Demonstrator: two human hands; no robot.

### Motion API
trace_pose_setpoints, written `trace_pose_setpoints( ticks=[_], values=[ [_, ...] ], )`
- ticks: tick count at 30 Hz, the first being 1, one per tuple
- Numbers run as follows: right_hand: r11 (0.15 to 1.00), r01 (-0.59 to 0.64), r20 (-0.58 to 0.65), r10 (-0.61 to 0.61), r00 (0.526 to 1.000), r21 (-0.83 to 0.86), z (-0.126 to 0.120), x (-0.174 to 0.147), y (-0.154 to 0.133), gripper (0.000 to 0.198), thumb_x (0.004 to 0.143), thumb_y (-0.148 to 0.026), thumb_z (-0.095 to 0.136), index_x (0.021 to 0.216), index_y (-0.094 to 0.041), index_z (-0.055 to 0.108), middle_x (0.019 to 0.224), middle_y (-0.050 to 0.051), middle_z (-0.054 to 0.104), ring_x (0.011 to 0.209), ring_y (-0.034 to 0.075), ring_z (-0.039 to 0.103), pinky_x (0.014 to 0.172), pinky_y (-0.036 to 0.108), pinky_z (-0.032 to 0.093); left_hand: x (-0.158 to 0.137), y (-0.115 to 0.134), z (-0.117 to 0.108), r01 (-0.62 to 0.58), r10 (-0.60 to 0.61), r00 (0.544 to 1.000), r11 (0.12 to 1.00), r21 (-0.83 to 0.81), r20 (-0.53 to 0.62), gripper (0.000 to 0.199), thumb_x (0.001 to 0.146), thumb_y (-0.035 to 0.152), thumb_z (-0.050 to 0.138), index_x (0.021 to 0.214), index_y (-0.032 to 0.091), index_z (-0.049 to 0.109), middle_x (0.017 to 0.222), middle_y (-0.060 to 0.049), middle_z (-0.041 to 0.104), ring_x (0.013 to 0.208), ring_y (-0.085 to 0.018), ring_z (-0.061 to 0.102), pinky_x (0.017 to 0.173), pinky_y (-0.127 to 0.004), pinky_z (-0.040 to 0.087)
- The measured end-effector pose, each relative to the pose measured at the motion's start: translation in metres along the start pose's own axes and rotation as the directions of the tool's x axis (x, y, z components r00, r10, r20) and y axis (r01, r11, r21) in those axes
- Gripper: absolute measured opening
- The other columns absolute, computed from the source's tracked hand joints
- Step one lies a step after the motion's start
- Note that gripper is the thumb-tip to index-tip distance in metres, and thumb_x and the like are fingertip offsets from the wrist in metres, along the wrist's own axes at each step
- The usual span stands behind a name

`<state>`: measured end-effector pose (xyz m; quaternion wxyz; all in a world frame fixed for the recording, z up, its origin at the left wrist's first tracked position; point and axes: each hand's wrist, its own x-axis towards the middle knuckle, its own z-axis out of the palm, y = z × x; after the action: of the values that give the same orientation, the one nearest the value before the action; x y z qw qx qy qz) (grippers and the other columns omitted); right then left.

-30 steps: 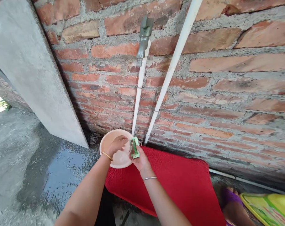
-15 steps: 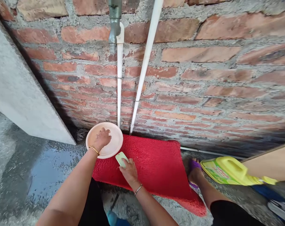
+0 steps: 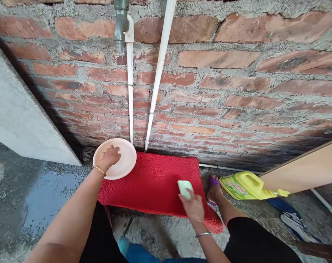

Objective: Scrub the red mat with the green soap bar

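Note:
On the left, a shallow pale pink basin (image 3: 129, 166) stands over the left end of a red shaggy mat (image 3: 155, 186). My left hand (image 3: 111, 157) is inside the basin's rim, fingers spread and holding nothing visible. A gold bangle circles that wrist. My right hand (image 3: 193, 208) grips a pale green scrub brush (image 3: 184, 188), a flat block with rounded corners, over the right part of the mat. Its underside is hidden, so bristles cannot be seen. The mat's front right corner droops below its top.
A metal tap (image 3: 121, 27) and white pipes (image 3: 156, 78) run along the brick wall. A yellow detergent bottle (image 3: 244, 185) lies beside my foot in a purple slipper (image 3: 213, 190). A grey slab (image 3: 26, 109) leans at left by wet floor (image 3: 52, 197). A shoe (image 3: 297, 224) lies right.
My right hand has carried the scrub brush rightward across the mat, from near the basin to the right part. My left hand stays at the basin. The view has shifted slightly right.

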<state>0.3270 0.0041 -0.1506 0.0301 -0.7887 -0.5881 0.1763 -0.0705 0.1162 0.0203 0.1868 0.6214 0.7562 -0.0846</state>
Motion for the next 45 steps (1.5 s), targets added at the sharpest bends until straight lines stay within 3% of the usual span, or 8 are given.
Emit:
trace_pose_setpoints(
  ticks=[7, 11, 16, 20, 25, 34, 38, 45],
  values=[
    [0.920, 0.393, 0.219, -0.383, 0.897, -0.002, 0.035, -0.045, -0.095, 0.052, 0.081, -0.032, 0.062, 0.133, -0.028, 0.062, 0.133, 0.011, 0.058, 0.119, 0.032, 0.056, 0.105, 0.041, 0.039, 0.000, 0.005, 0.001, -0.008, 0.008, 1.000, 1.000, 0.027, 0.001, 0.044, 0.094, 0.034, 0.037, 0.134, 0.023, 0.052, 0.137, -0.014, 0.050, 0.125, -0.029, 0.054, 0.100, -0.043, 0.045],
    [0.996, 0.072, 0.098, -0.066, 0.993, -0.059, 0.005, -0.025, -0.021, 0.050, 0.084, -0.038, 0.058, 0.132, -0.026, 0.061, 0.123, 0.013, 0.061, 0.108, 0.029, 0.064, 0.095, 0.040, 0.046, 0.002, 0.002, 0.002, -0.010, 0.010, 1.000, 1.000, 0.026, 0.000, 0.044, 0.095, 0.035, 0.037, 0.135, 0.023, 0.052, 0.137, -0.015, 0.050, 0.125, -0.030, 0.054, 0.101, -0.044, 0.045],
    [0.944, -0.325, -0.035, 0.327, 0.944, 0.054, -0.013, -0.009, 0.038, 0.057, 0.086, -0.050, 0.051, 0.131, -0.016, 0.057, 0.101, 0.012, 0.065, 0.081, 0.025, 0.067, 0.078, 0.040, 0.053, 0.003, 0.001, 0.001, -0.009, 0.009, 1.000, 1.000, 0.017, 0.006, 0.046, 0.095, 0.034, 0.036, 0.137, 0.024, 0.050, 0.139, -0.014, 0.049, 0.126, -0.030, 0.054, 0.102, -0.044, 0.044],
    [0.997, -0.002, 0.077, -0.004, 0.997, 0.072, 0.016, -0.041, -0.017, 0.054, 0.082, -0.041, 0.059, 0.131, -0.019, 0.059, 0.115, 0.012, 0.063, 0.100, 0.026, 0.065, 0.092, 0.037, 0.049, 0.002, 0.002, 0.000, -0.010, 0.010, 1.000, 1.000, 0.012, 0.007, 0.046, 0.094, 0.034, 0.036, 0.136, 0.024, 0.051, 0.140, -0.014, 0.050, 0.125, -0.030, 0.055, 0.101, -0.045, 0.045],
    [0.949, 0.316, 0.307, -0.303, 0.902, 0.007, 0.029, -0.071, -0.069, 0.053, 0.078, -0.031, 0.064, 0.130, -0.024, 0.062, 0.133, 0.013, 0.059, 0.122, 0.035, 0.055, 0.105, 0.044, 0.038, 0.004, -0.001, 0.001, -0.003, 0.003, 1.000, 1.000, 0.015, 0.012, 0.045, 0.093, 0.033, 0.037, 0.134, 0.024, 0.053, 0.137, -0.014, 0.053, 0.124, -0.028, 0.056, 0.103, -0.044, 0.044],
    [0.960, -0.258, 0.150, 0.273, 0.950, -0.111, -0.029, -0.033, 0.039, 0.058, 0.087, -0.047, 0.048, 0.136, -0.016, 0.051, 0.116, 0.017, 0.063, 0.102, 0.030, 0.065, 0.084, 0.040, 0.050, 0.002, -0.002, -0.001, 0.007, -0.007, 0.999, 1.000, 0.004, 0.037, 0.045, 0.093, 0.034, 0.037, 0.135, 0.024, 0.051, 0.141, -0.013, 0.050, 0.124, -0.030, 0.056, 0.102, -0.046, 0.045],
    [0.998, 0.039, 0.264, -0.027, 0.964, -0.041, -0.013, -0.052, -0.007, 0.059, 0.081, -0.039, 0.056, 0.136, -0.018, 0.053, 0.127, 0.014, 0.059, 0.111, 0.026, 0.061, 0.095, 0.034, 0.046, 0.003, -0.003, 0.001, -0.009, 0.009, 0.999, 1.000, -0.009, 0.040, 0.045, 0.093, 0.035, 0.037, 0.134, 0.024, 0.051, 0.142, -0.013, 0.049, 0.125, -0.031, 0.055, 0.100, -0.046, 0.046],
    [0.862, 0.494, 0.502, -0.479, 0.720, 0.115, 0.008, -0.086, -0.094, 0.061, 0.072, -0.019, 0.064, 0.131, -0.032, 0.061, 0.135, 0.005, 0.059, 0.126, 0.030, 0.050, 0.114, 0.038, 0.023, 0.006, -0.011, 0.004, -0.012, 0.012, 0.998, 1.000, 0.003, 0.058, 0.045, 0.094, 0.035, 0.037, 0.134, 0.023, 0.051, 0.142, -0.014, 0.050, 0.120, -0.029, 0.058, 0.100, -0.044, 0.046]
  ],
)
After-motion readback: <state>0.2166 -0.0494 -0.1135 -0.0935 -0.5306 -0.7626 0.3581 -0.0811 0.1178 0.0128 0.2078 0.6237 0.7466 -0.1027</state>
